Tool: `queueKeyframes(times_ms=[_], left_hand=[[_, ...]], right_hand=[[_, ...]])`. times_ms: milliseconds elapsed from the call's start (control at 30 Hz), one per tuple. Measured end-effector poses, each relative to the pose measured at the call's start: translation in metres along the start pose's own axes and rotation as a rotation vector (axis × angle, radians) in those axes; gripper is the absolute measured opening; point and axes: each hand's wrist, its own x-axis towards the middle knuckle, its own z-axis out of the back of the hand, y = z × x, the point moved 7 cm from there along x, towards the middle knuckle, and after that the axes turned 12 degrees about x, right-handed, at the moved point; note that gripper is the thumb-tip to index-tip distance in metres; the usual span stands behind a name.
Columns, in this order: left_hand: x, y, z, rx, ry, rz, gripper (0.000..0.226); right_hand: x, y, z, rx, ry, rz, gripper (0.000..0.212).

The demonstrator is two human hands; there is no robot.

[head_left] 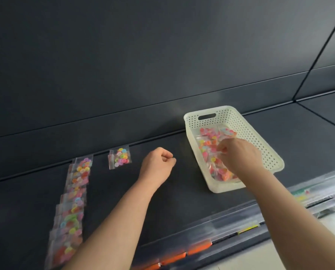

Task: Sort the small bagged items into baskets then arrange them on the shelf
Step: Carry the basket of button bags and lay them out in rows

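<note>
A white perforated basket (246, 123) stands on the dark shelf (162, 201) at the right and holds several clear bags of coloured buttons (209, 139). My right hand (239, 158) reaches into the basket, its fingers pinching a bag there. My left hand (159, 164) hovers over the shelf's middle in a loose fist with nothing in it. Left of it lies a single bag of buttons (120, 156) near the back wall. Further left, a row of overlapping bags (73, 209) runs from the back wall toward the front edge.
The shelf's front edge carries a clear price rail (231, 228) with orange and yellow labels. A dark back panel (143, 65) rises behind the shelf. Another shelf section (326, 112) adjoins at the far right.
</note>
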Motion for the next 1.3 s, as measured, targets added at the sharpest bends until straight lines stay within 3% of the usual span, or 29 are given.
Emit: queueKeyframes(times_ms=[100, 267, 400, 700, 800, 900, 1033, 1167, 1300], left_hand=[[-0.004, -0.013, -0.01, -0.007, 0.005, -0.004, 0.004], [-0.011, -0.021, -0.021, -0.024, -0.01, 0.01, 0.004], [-0.016, -0.019, -0.021, -0.034, -0.017, 0.029, 0.005], [-0.025, 0.007, 0.01, -0.046, -0.088, 0.086, 0.007], [-0.026, 0.015, 0.023, -0.068, -0.106, 0.089, 0.007], [-0.029, 0.023, 0.034, -0.135, -0.114, 0.092, 0.007], [-0.034, 0.03, 0.05, -0.299, -0.116, 0.108, 0.006], [-0.041, 0.045, 0.067, -0.488, -0.022, 0.124, 0.013], [-0.047, 0.069, 0.076, -0.595, 0.035, 0.154, 0.018]], right_hand=[[-0.003, -0.007, -0.007, 0.108, 0.13, 0.007, 0.012], [-0.008, -0.004, -0.023, 0.027, 0.277, 0.049, 0.037], [-0.007, 0.003, -0.03, 0.088, 0.341, 0.07, 0.008], [-0.019, 0.054, -0.054, 0.035, 0.323, 0.219, 0.017], [-0.019, 0.055, -0.045, 0.002, 0.175, 0.221, 0.02], [-0.02, 0.068, -0.024, 0.18, -0.03, 0.234, 0.017], [-0.027, 0.112, -0.012, 0.48, -0.087, 0.288, 0.014], [-0.035, 0.151, -0.029, 0.737, -0.024, 0.289, 0.025], [-0.037, 0.164, -0.074, 1.028, 0.152, 0.102, 0.017]])
